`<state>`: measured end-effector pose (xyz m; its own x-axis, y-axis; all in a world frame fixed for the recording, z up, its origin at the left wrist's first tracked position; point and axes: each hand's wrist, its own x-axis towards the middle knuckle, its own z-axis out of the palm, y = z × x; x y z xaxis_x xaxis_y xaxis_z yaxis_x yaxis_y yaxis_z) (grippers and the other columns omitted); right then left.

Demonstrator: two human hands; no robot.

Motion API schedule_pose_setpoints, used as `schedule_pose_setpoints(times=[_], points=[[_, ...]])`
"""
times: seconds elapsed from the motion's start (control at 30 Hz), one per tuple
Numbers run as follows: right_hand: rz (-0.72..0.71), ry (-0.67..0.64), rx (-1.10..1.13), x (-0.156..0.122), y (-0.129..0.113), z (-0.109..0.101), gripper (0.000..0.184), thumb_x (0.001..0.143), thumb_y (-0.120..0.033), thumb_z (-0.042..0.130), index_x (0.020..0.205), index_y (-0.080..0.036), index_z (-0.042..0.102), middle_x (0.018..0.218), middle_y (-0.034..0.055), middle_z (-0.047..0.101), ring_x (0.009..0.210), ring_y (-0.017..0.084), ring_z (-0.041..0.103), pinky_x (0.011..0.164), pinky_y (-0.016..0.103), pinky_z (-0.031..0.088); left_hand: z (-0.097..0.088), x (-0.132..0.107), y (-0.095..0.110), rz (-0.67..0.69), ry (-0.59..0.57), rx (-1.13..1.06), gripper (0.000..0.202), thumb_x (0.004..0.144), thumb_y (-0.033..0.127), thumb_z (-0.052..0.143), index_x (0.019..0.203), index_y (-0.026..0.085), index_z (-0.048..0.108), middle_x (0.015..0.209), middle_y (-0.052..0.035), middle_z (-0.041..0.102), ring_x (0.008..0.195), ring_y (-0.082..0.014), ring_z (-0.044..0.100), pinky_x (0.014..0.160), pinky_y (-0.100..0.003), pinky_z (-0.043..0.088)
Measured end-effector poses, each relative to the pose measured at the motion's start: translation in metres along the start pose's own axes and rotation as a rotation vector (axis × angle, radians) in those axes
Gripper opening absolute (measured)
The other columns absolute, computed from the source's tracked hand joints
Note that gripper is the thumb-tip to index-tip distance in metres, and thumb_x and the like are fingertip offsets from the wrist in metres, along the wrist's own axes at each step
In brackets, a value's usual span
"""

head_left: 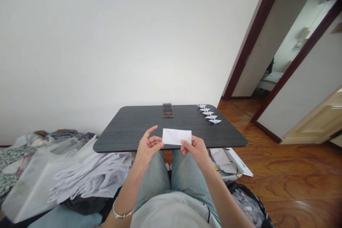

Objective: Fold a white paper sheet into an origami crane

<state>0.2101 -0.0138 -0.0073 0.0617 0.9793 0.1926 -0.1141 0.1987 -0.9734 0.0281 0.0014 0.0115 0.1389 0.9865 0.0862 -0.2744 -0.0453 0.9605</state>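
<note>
Head view. Both hands hold a folded white paper rectangle over the near edge of a dark wood-grain table. The left hand pinches the paper's left end between thumb and fingers, with the index finger extended upward. The right hand is closed on the paper's lower right corner, thumb on top. The paper is held roughly level, long side across the view, above the person's lap.

A smartphone lies at the far middle of the table. A row of small white folded paper figures runs along the far right of the tabletop. A silver bracelet sits on the left wrist. A heap of white sheets lies on the left beside the table.
</note>
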Motion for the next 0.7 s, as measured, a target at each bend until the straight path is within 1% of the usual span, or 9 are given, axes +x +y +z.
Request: schedule_pose_setpoints(times=[0.23, 0.37, 0.47, 0.57, 0.63, 0.7], points=[[0.009, 0.008, 0.037, 0.001, 0.001, 0.0, 0.03, 0.068, -0.04, 0.07, 0.057, -0.015, 0.059, 0.047, 0.0003, 0.06, 0.04, 0.01, 0.05, 0.041, 0.021, 0.044, -0.004, -0.002, 0.001, 0.011, 0.003, 0.007, 0.078, 0.061, 0.016, 0.073, 0.13, 0.012, 0.036, 0.071, 0.0011, 0.065, 0.066, -0.0096, 0.059, 0.069, -0.023, 0.047], [0.002, 0.012, 0.04, 0.0, -0.001, 0.0, 0.03, 0.068, -0.041, 0.07, 0.057, -0.015, 0.059, 0.048, 0.0003, 0.06, 0.04, 0.01, 0.05, 0.041, 0.021, 0.044, -0.004, 0.0, -0.002, 0.028, 0.006, -0.004, 0.068, 0.065, 0.02, 0.072, 0.126, 0.014, 0.041, 0.079, -0.0006, 0.065, 0.069, -0.0104, 0.06, 0.071, -0.024, 0.047], [0.004, -0.019, 0.036, -0.001, -0.001, 0.002, 0.029, 0.069, -0.041, 0.069, 0.058, -0.015, 0.059, 0.047, -0.0003, 0.06, 0.039, 0.01, 0.05, 0.042, 0.021, 0.044, 0.002, 0.002, -0.009, 0.014, -0.022, 0.001, 0.056, 0.067, 0.026, 0.071, 0.117, 0.014, 0.049, 0.086, -0.0036, 0.065, 0.077, -0.0138, 0.061, 0.071, -0.025, 0.047], [0.02, -0.048, 0.037, -0.002, -0.002, 0.004, 0.03, 0.069, -0.042, 0.069, 0.059, -0.015, 0.059, 0.048, -0.0003, 0.06, 0.039, 0.01, 0.051, 0.042, 0.022, 0.044, 0.013, 0.003, -0.018, 0.006, -0.109, -0.009, 0.051, 0.06, 0.025, 0.077, 0.105, 0.012, 0.055, 0.099, -0.0097, 0.066, 0.091, -0.02, 0.061, 0.082, -0.03, 0.046], [0.028, -0.059, 0.036, -0.002, -0.002, 0.006, 0.031, 0.068, -0.043, 0.069, 0.06, -0.016, 0.059, 0.048, -0.0003, 0.06, 0.039, 0.01, 0.051, 0.042, 0.022, 0.044, 0.019, 0.003, -0.021, -0.005, -0.101, 0.024, 0.05, 0.059, 0.024, 0.077, 0.103, 0.012, 0.056, 0.101, -0.0103, 0.066, 0.093, -0.0225, 0.062, 0.084, -0.032, 0.046], [0.031, -0.064, 0.038, -0.002, -0.003, 0.007, 0.031, 0.068, -0.044, 0.069, 0.059, -0.016, 0.059, 0.047, -0.0005, 0.06, 0.038, 0.01, 0.05, 0.041, 0.022, 0.044, 0.022, 0.002, -0.023, -0.006, -0.073, 0.056, 0.055, 0.059, 0.023, 0.077, 0.108, 0.014, 0.055, 0.102, -0.0094, 0.066, 0.094, -0.0228, 0.061, 0.084, -0.033, 0.046]])
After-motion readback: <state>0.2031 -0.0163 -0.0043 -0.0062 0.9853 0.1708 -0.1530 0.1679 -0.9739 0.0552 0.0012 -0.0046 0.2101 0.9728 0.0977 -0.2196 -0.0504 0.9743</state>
